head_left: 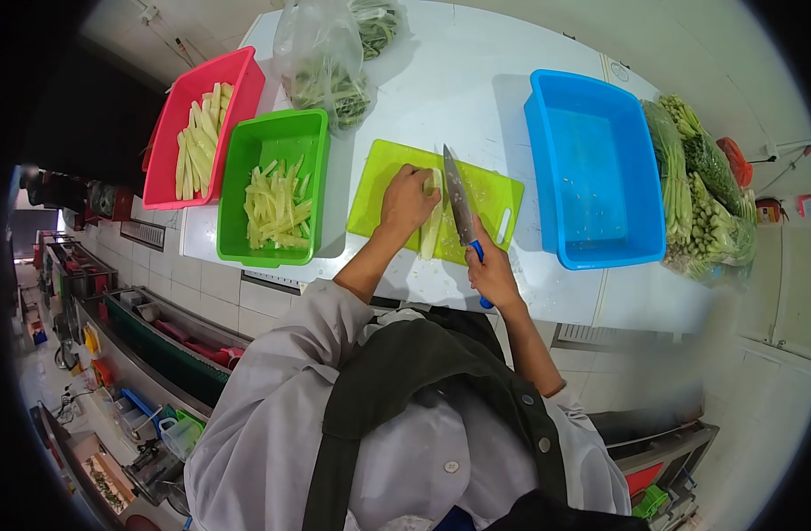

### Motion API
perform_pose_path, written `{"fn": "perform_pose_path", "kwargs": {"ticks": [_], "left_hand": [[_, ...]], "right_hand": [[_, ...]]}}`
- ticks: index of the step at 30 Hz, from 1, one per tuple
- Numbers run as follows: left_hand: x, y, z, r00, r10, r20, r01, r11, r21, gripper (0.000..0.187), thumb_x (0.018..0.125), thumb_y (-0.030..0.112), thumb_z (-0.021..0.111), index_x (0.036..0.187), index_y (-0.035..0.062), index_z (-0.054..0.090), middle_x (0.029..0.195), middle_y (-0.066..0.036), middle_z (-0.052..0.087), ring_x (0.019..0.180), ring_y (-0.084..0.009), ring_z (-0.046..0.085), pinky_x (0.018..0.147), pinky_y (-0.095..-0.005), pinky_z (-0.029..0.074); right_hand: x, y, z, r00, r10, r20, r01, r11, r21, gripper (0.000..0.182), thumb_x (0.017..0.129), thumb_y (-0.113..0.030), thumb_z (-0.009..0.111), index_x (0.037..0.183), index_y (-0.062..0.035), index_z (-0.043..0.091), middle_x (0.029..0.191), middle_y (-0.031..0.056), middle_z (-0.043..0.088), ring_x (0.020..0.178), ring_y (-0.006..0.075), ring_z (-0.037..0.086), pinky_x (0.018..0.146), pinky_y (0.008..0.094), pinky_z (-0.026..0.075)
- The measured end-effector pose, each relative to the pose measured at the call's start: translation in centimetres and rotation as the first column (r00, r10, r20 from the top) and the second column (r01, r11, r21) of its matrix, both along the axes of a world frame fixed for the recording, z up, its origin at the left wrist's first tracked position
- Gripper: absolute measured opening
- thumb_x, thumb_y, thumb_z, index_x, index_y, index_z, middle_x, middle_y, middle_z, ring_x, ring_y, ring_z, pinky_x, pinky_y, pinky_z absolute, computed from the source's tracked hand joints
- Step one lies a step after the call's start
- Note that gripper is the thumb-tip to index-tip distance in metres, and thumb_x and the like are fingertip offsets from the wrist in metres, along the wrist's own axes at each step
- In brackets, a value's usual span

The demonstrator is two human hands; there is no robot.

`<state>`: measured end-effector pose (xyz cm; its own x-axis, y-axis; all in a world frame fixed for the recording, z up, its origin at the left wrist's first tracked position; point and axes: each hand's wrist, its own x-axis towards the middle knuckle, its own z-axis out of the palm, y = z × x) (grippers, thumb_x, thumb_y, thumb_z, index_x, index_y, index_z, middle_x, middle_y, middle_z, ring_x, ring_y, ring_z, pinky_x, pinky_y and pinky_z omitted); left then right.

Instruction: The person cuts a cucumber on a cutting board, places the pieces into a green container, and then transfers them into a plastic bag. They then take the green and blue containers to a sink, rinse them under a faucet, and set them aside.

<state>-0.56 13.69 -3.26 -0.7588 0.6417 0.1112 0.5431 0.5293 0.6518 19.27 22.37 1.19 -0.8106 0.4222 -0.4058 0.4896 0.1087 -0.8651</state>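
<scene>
My right hand (pixel 494 273) is closed around the blue handle of a kitchen knife (pixel 459 196). The blade points away from me over a yellow-green cutting board (pixel 375 177), just right of a long, pale green vegetable stalk (pixel 431 234). The curled fingers of my left hand (pixel 409 200) hold that stalk down against the board. Part of the stalk is hidden under those fingers. Small bits of vegetable lie on the board. Left of the board, cut pale strips (pixel 279 205) lie in a green tub (pixel 231 227).
A pink tub (pixel 242 87) with whole peeled stalks (pixel 202 146) stands at the far left. Plastic bags of greens (pixel 321 71) lie behind the board. A blue tub (pixel 591 159) with a few scraps stands right, beside bundled green vegetables (pixel 702 203). All rest on a white table (pixel 476 66).
</scene>
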Motion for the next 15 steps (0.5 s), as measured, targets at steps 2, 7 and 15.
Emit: {"fn": "perform_pose_path", "kwargs": {"ticks": [2,7,15], "left_hand": [[-0.2,0.1,-0.6,1.000,-0.008,-0.021,0.010,0.997,0.074,0.040,0.078,0.020,0.073,0.113,0.0016,0.069,0.093,-0.017,0.065,0.080,-0.0304,0.064,0.076,-0.0402,0.053],[-0.4,0.1,-0.2,0.995,0.005,0.099,-0.011,0.998,0.059,0.036,0.078,0.017,0.073,0.109,-0.0012,0.071,0.096,-0.017,0.066,0.080,-0.0277,0.066,0.075,-0.0370,0.053],[-0.5,-0.3,-0.8,0.990,0.009,0.139,-0.025,0.993,0.113,0.034,0.079,0.016,0.073,0.109,0.0000,0.071,0.098,-0.017,0.066,0.081,-0.0283,0.067,0.076,-0.0366,0.054]], "right_hand": [[-0.1,0.1,-0.3,1.000,0.022,-0.007,-0.021,0.999,0.049,0.062,0.098,-0.008,0.049,0.155,-0.0179,0.027,0.063,0.0048,0.052,0.050,0.0121,0.051,0.048,0.0306,0.048],[-0.6,0.7,-0.3,0.995,0.087,-0.037,-0.077,0.973,0.216,0.061,0.096,-0.010,0.050,0.153,-0.0170,0.032,0.063,0.0051,0.051,0.049,0.0125,0.051,0.048,0.0307,0.049],[-2.4,2.0,1.9,0.989,0.131,0.073,-0.139,0.984,0.112,0.060,0.094,-0.010,0.051,0.152,-0.0152,0.035,0.065,0.0051,0.053,0.048,0.0124,0.053,0.047,0.0315,0.051]]}}
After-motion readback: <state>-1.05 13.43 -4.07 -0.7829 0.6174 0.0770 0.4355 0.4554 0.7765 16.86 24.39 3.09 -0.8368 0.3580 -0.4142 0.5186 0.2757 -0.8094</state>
